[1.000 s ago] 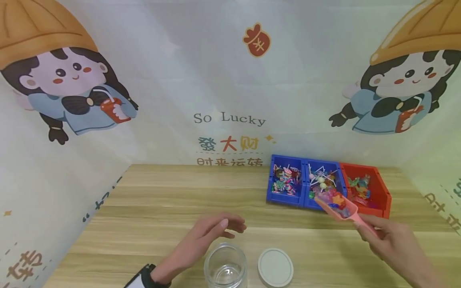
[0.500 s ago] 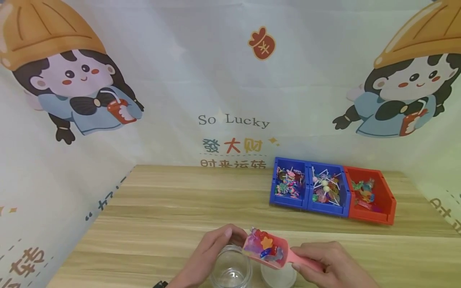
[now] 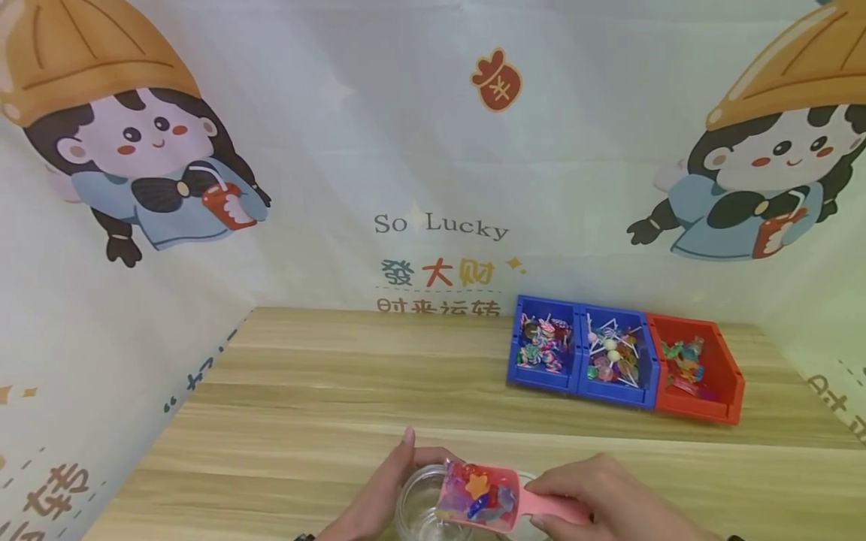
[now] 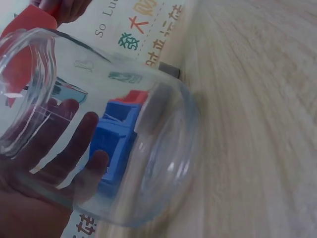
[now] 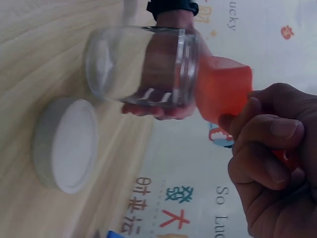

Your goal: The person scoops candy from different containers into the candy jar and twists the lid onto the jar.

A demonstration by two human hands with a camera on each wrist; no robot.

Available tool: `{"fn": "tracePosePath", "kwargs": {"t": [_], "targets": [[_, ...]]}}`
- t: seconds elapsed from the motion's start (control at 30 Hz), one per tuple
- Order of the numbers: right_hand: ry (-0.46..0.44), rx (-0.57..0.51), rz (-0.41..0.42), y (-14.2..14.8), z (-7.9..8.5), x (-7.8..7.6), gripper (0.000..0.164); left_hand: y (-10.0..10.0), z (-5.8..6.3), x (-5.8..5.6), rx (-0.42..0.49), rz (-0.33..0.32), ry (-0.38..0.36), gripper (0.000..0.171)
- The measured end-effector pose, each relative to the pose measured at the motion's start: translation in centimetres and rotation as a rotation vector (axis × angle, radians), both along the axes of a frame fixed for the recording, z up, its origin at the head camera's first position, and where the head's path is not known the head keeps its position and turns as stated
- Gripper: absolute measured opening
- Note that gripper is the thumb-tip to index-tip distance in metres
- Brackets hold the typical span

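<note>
My right hand [image 3: 602, 500] grips the handle of a pink scoop [image 3: 529, 500]. Its bowl is loaded with colourful candies [image 3: 477, 485], an orange star-shaped one among them. The scoop's front edge overlaps the mouth of a clear glass jar [image 3: 414, 505] in the head view. No candy shows inside the jar, which stands upright on the table. Around its far side curls my left hand [image 3: 375, 496], its fingers [image 4: 64, 153] visible through the glass in the left wrist view. A round white lid [image 5: 74, 144] lies beside the jar, mostly covered by the scoop in the head view.
Two blue bins [image 3: 544, 379] and a red bin [image 3: 697, 407] stand in a row at the back right of the wooden table [image 3: 325, 376]. Lollipops [image 3: 612, 357] and wrapped candies [image 3: 686, 368] lie in them. A printed curtain [image 3: 325, 150] closes off the back and sides.
My right hand has brought the loaded scoop from near the bins leftward and down to the jar's mouth. My left hand has gone from hovering by the jar to holding it.
</note>
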State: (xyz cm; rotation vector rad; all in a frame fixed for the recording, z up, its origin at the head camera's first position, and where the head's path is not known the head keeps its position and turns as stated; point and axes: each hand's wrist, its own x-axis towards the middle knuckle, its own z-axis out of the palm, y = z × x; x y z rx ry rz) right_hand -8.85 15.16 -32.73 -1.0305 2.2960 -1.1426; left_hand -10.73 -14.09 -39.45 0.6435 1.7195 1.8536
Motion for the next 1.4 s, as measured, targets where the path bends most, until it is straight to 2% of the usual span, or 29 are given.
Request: {"fn": "tracePosePath", "kwargs": {"t": [0.03,0.13,0.23,0.3,0.47,0.57,0.63,0.7,0.8,0.87,0.93,1.03,1.1,1.17,1.33,1.4], "targets": [[-0.011,0.018,-0.012,-0.1,0.3,0.0,0.026,0.0,-0.1,0.0,0.023,-0.016,-0.040,0.084],[-0.080,0.088,-0.064,-0.6,1.3,-0.1,0.024,0.0,-0.3,0.0,0.056,-0.045,-0.091,0.084],[-0.119,0.144,-0.088,-1.0,2.1,-0.1,0.020,0.0,-0.4,0.1,0.081,-0.055,-0.160,0.083],[-0.129,0.173,-0.093,-1.3,2.6,-0.1,0.019,-0.1,-0.4,0.2,0.077,-0.052,-0.179,0.082],[-0.091,0.213,-0.078,-1.8,3.6,-0.3,0.018,-0.1,-0.3,0.3,0.040,-0.038,-0.178,0.080],[-0.056,0.200,-0.051,-2.1,3.9,-0.4,0.019,0.0,-0.2,0.4,0.041,-0.043,-0.204,0.080],[-0.016,0.179,-0.022,-2.3,4.0,-0.4,0.019,0.0,-0.2,0.4,0.041,-0.045,-0.228,0.079],[0.024,0.160,-0.001,-2.5,4.1,-0.5,0.018,0.1,-0.2,0.5,0.029,-0.032,-0.203,0.078],[0.088,0.149,0.017,-2.7,4.3,-0.6,0.014,0.1,0.0,0.6,0.025,-0.031,-0.217,0.079],[0.089,0.164,0.010,-2.8,4.4,-0.6,0.015,0.1,0.1,0.7,0.024,-0.022,-0.234,0.079],[0.086,0.188,0.003,-2.9,4.5,-0.7,0.018,0.2,0.2,0.9,0.023,-0.011,-0.313,0.080],[0.066,0.221,-0.013,-3.0,4.7,-0.7,0.022,0.3,0.3,1.1,0.007,0.017,-0.348,0.079],[0.078,0.227,-0.011,-3.0,4.9,-0.8,0.022,0.4,0.3,1.0,0.003,0.022,-0.350,0.079],[0.080,0.228,-0.008,-3.1,5.1,-0.9,0.020,0.4,0.3,0.8,-0.012,0.021,-0.309,0.079],[0.104,0.239,0.000,-3.2,5.7,-1.0,0.016,0.3,0.4,0.6,-0.043,0.011,-0.263,0.081],[0.126,0.247,0.008,-3.3,6.0,-1.1,0.015,0.2,0.4,0.8,-0.035,0.006,-0.285,0.080]]}}
